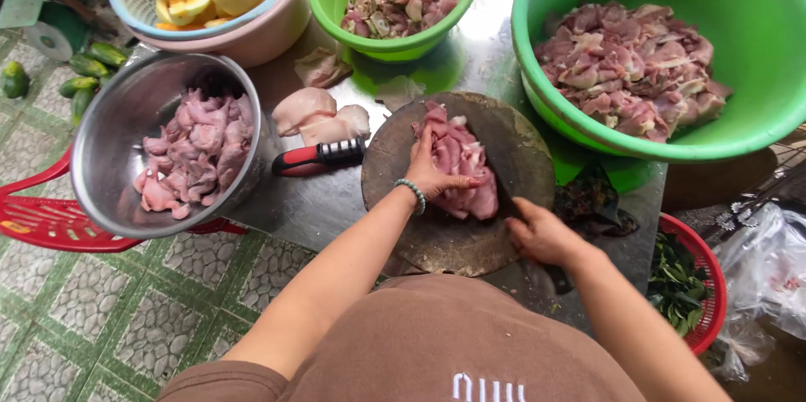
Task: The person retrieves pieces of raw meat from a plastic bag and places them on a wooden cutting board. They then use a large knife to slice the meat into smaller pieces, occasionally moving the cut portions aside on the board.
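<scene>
Left hand [432, 171] spread, fingers pressed flat on the raw meat [460, 169] at the centre of the round chopping board [437, 234]. Right hand [541, 234] closed around a knife handle — blade mostly hidden. Meat looks soft, wet, slippery — best pinned from above.

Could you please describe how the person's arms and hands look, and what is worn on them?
Both forearms are bare, with no gloves on the left hand or the right hand. The left wrist carries a bracelet of small pale green beads. The right wrist shows nothing worn. Short brown sleeves belong to a brown shirt with white markings low at the front.
</scene>
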